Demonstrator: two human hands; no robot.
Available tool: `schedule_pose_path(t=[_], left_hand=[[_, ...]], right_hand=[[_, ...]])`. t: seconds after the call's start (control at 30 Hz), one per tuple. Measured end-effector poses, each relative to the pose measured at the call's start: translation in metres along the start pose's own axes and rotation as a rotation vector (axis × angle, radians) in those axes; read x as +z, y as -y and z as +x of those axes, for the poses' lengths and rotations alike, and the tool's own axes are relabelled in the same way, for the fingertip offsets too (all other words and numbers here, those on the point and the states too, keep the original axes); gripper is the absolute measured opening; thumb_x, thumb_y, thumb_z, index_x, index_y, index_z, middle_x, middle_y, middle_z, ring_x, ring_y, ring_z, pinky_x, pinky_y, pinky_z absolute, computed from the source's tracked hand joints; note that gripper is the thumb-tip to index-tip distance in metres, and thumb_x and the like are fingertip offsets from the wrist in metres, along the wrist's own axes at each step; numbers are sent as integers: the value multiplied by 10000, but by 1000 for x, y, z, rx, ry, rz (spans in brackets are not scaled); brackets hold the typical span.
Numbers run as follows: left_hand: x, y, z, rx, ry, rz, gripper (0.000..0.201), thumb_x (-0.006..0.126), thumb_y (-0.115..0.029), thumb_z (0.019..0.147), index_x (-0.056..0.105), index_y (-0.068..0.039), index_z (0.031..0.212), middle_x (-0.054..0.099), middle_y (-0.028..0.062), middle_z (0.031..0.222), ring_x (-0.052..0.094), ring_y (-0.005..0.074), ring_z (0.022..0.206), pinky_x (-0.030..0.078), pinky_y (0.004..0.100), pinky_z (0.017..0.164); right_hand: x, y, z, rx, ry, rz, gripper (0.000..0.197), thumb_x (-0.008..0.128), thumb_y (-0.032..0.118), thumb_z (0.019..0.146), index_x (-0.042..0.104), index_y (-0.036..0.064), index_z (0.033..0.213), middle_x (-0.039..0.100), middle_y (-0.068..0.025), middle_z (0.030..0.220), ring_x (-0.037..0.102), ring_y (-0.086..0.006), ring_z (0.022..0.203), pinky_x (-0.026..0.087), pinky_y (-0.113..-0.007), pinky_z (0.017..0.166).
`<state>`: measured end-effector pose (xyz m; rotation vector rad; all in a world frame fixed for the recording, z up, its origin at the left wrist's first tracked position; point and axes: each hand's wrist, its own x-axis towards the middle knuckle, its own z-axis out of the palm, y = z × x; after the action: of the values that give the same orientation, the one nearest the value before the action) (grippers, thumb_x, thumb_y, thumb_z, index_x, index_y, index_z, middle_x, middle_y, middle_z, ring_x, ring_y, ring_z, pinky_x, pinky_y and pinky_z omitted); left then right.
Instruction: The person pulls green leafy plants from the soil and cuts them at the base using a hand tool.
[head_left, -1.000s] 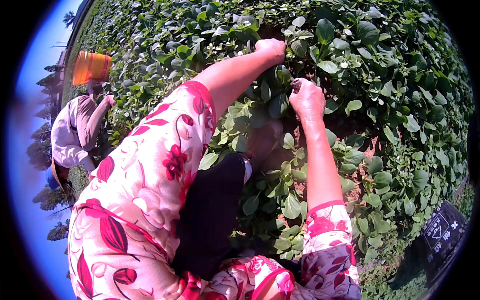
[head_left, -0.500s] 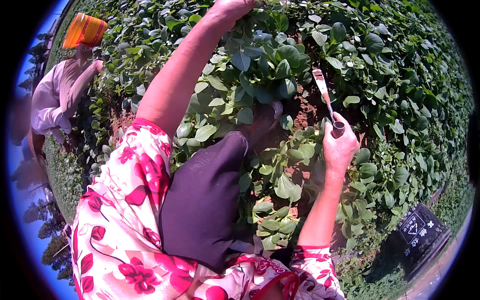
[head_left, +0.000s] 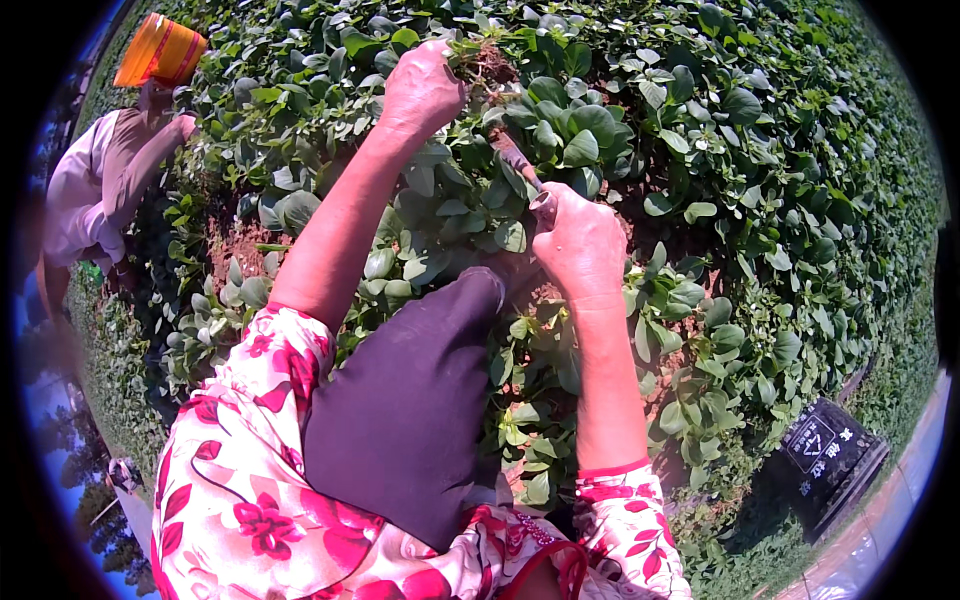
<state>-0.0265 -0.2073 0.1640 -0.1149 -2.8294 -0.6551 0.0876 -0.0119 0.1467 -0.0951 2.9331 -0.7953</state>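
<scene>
My left hand [head_left: 425, 92] is closed in a fist around an uprooted plant. The plant's pale roots and clump of reddish soil [head_left: 490, 66] stick out to the right of the fist; how much stem lies inside it is hidden. My right hand [head_left: 585, 245] grips a hand weeder by its round, hollow-ended handle. The weeder's narrow, rusty, soil-stained blade [head_left: 517, 158] points up and left toward the root clump, just below it and apart from it. Broad-leaved green plants [head_left: 590, 130] grow right beside the blade.
My dark-trousered knee [head_left: 410, 400] juts in between my arms. Dense leafy crop [head_left: 790, 200] spreads all around, with red soil [head_left: 238, 250] showing in gaps. A person [head_left: 100, 190] bends at the far left near an orange bucket [head_left: 160, 50]. A black box-like container [head_left: 830, 460] stands at lower right.
My left hand has come back from the top edge, with the roots now in sight. My right hand has swung left with the weeder, bringing its blade close to the roots.
</scene>
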Motion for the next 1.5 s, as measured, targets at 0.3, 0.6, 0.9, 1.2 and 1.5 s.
schedule_pose_path(t=[0.3, 0.6, 0.9, 1.2, 1.5], left_hand=[[25, 33, 10, -29, 58, -32, 200, 594, -167, 764, 659, -65, 923, 656, 197, 827, 635, 375, 822, 512, 449, 739], [81, 16, 26, 71, 373, 59, 225, 548, -119, 764, 655, -65, 954, 671, 176, 920, 652, 331, 903, 529, 444, 749], [118, 1, -49, 366, 625, -32, 161, 526, -135, 778, 608, -55, 890, 652, 117, 896, 651, 306, 870, 524, 417, 715], [153, -2, -87, 356, 547, -90, 180, 538, -141, 778, 567, -42, 926, 657, 60, 761, 661, 232, 636, 523, 356, 522], [99, -3, -57, 379, 661, -17, 142, 583, -115, 728, 651, -30, 819, 651, 152, 908, 657, 303, 865, 537, 422, 711]], right_hand=[[11, -8, 22, 287, -47, -106, 209, 605, 107, 755, 681, 135, 948, 680, -141, 833, 657, -324, 802, 521, -415, 727], [10, 3, -4, 470, -175, 55, 234, 648, 142, 777, 687, 85, 1001, 677, -167, 827, 671, -318, 791, 517, -393, 719], [-31, 7, -14, 349, -303, 170, 249, 678, 73, 764, 684, 59, 1013, 698, -140, 835, 693, -225, 771, 526, -339, 706], [-31, 40, 54, 249, 91, -120, 218, 612, 138, 770, 686, 60, 960, 672, -199, 864, 658, -351, 815, 508, -420, 744], [3, -14, 45, 469, 49, -115, 281, 585, 128, 752, 701, 148, 1007, 680, -161, 947, 649, -332, 905, 507, -403, 814]])
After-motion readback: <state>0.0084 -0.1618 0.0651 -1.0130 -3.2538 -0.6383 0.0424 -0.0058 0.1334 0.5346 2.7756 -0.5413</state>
